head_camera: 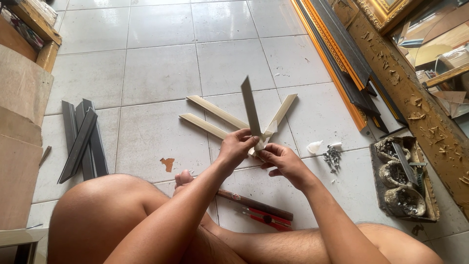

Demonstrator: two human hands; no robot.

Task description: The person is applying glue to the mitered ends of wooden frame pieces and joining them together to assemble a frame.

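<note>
Seen from the head camera, a person sits on a white tiled floor (161, 63), bare knees drawn up and both forearms reaching forward between them; the left hand (237, 146) is closed around the lower end of a dark frame strip (250, 110), holding it nearly upright with its angled tip pointing up; the right hand (281, 161), just beside and touching the left, curls its fingers under the joint where pale wooden strips (215, 117) fan out, gripping their meeting ends; a pile of dark strips (82, 139) lies well apart to the left; a heap of small metal fasteners (332, 157) and a tray of tools (405, 183) sit to the right; a hammer handle (254, 203) and red-handled pliers (266, 218) lie near the legs; gilt mouldings (337, 58) line the right edge; open tiles stretch ahead
</note>
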